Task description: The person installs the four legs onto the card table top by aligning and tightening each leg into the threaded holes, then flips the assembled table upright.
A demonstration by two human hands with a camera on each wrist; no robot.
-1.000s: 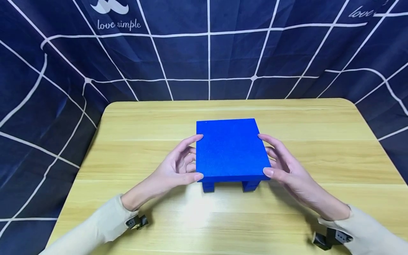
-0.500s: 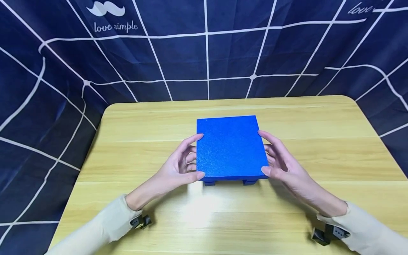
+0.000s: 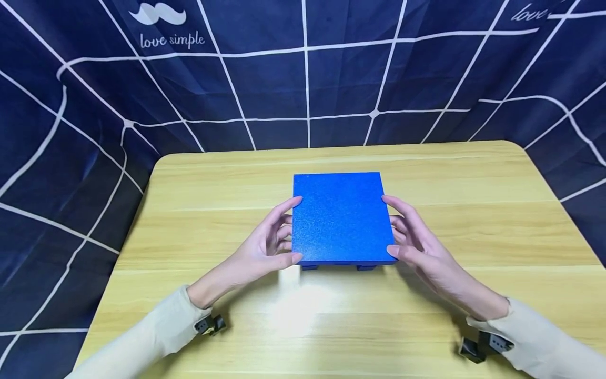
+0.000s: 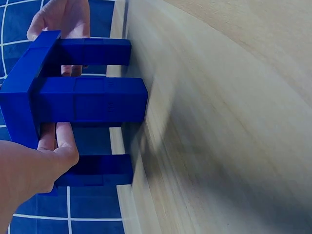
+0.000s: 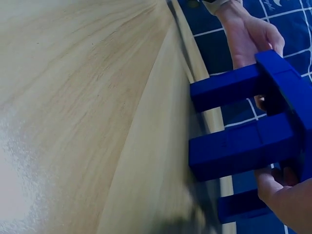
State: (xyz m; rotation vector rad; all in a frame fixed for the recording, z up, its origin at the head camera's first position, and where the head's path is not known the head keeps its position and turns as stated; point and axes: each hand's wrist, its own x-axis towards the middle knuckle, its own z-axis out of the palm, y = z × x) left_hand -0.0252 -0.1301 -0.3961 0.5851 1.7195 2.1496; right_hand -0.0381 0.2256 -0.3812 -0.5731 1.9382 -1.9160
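A small blue stool (image 3: 342, 218) with a square flat top and block-like legs is between both hands in the head view. My left hand (image 3: 259, 245) grips its left side, thumb at the near corner and index finger on the top's edge. My right hand (image 3: 430, 246) holds the right side in the same way. In the left wrist view the legs (image 4: 92, 100) point toward the tabletop, their ends close to it. The right wrist view shows the same legs (image 5: 241, 146) from the other side, with the remaining fingers curled under the top.
A light wood-grain table (image 3: 199, 210) with rounded far corners lies under the hands. Dark blue cloth (image 3: 265, 84) with white grid lines hangs behind it and along both sides. Small black devices (image 3: 484, 347) sit at both sleeve cuffs.
The stool has tilted slightly, so its top faces the head camera more and less of its front legs shows. Both hands keep their hold. The head view has shifted a little.
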